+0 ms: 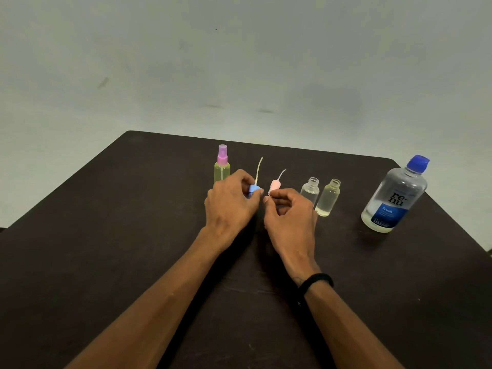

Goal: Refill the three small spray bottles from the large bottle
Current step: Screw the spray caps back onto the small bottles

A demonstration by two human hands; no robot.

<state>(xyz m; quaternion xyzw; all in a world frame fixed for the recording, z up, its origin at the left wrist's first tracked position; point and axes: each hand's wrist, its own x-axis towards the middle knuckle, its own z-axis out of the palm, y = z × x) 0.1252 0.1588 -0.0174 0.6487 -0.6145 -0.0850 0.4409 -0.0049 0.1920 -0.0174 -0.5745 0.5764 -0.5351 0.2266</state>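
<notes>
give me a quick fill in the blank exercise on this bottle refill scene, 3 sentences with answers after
1. The left hand holds the ____ sprayer top.
2. The number of small bottles standing open without a top, beside the right hand, is ____.
3. The large bottle has a ____ cap.

Answers: blue; two; blue

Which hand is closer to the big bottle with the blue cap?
Right. The right hand sits just left of the two open small bottles, with the big bottle beyond them. The left hand is farther left.
</notes>
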